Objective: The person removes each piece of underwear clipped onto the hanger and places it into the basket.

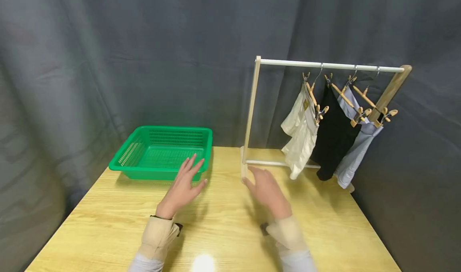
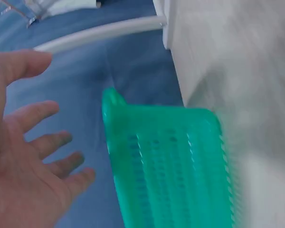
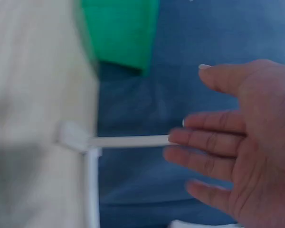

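My left hand [image 1: 183, 187] hovers at the near right corner of a green plastic basket [image 1: 163, 175], fingers spread and holding nothing. In the left wrist view that hand [image 2: 28, 156] shows its palm beside the basket's perforated wall [image 2: 166, 156]. Slightly blurred, my right hand [image 1: 268, 192] is over the table in front of the left foot of a small clothes rack [image 1: 251, 108]. Its fingers are extended and hold nothing, as the right wrist view of the hand [image 3: 256, 147] shows. On the rack hang white shorts [image 1: 302, 132], a black garment [image 1: 333, 136] and a light blue garment [image 1: 360, 152].
The garments hang from wooden clip hangers [image 1: 342, 95] on the rack's white top rail [image 1: 288, 63]. A light wooden table [image 1: 223, 224] lies under everything. Dark grey curtains [image 1: 173, 56] close off the back and sides.
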Demonstrator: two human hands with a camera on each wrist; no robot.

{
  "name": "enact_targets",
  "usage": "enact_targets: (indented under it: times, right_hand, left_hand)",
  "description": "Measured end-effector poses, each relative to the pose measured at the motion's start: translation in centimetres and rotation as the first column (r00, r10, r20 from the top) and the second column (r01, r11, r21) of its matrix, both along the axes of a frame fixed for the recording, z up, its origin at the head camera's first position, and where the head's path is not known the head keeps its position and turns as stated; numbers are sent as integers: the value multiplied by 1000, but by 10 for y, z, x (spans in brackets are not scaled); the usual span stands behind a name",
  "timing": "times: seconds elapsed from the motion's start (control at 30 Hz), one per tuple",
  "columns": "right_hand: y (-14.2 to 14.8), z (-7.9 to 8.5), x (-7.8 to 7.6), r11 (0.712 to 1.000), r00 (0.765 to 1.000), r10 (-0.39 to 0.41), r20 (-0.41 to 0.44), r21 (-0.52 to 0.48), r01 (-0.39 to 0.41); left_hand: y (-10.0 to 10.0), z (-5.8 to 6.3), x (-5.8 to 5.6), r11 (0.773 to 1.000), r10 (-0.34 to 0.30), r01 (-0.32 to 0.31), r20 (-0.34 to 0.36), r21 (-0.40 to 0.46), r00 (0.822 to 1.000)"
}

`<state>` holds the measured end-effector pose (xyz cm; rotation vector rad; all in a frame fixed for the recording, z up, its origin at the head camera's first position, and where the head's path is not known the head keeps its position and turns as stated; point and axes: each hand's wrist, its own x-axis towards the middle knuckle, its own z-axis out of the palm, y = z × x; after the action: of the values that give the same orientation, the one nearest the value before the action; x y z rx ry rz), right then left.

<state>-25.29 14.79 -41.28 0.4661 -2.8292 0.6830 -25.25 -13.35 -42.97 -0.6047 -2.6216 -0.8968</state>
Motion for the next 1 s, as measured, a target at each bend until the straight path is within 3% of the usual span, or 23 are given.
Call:
enact_targets:
  times: [0.13, 0.23, 0.3, 0.47, 0.6, 0.67, 0.73, 0.77, 0.9, 1.0]
  right_hand:
    - [-2, 40, 8, 996, 994, 18, -111, -85, -28]
    - [5, 73, 12, 989, 958, 13, -286, -139, -55]
    - [12, 95, 12, 980, 910, -1, -415, -181, -81]
    - [37, 145, 9, 963, 751, -119, -649, -260, -72]
    - [54, 175, 1, 931, 608, -286, -741, -366, -8]
    - [61, 186, -3, 911, 560, -357, -748, -411, 32]
    - [67, 193, -6, 895, 547, -409, -730, -438, 85]
    - [70, 195, -8, 890, 557, -428, -712, -438, 123]
    - [79, 198, -16, 869, 632, -486, -604, -413, 274]
    - [81, 196, -21, 851, 675, -521, -523, -375, 367]
  left_hand:
    - [14, 9, -12, 989, -97, 94, 28, 111, 995]
    - [30, 8, -28, 976, -138, 133, 14, 170, 990]
    - [42, 5, -42, 972, -142, 139, 3, 190, 990]
    - [72, -7, -77, 959, -153, 150, -4, 241, 988]
    - [93, -11, -99, 921, -188, 185, -26, 343, 982]
    - [101, -10, -108, 894, -199, 190, -20, 406, 980]
    - [108, -8, -117, 876, -197, 182, -14, 446, 980]
    - [112, -7, -122, 865, -203, 182, -6, 468, 979]
    - [126, -7, -137, 857, -202, 164, 25, 489, 979]
    - [135, -7, -145, 864, -193, 138, 65, 484, 979]
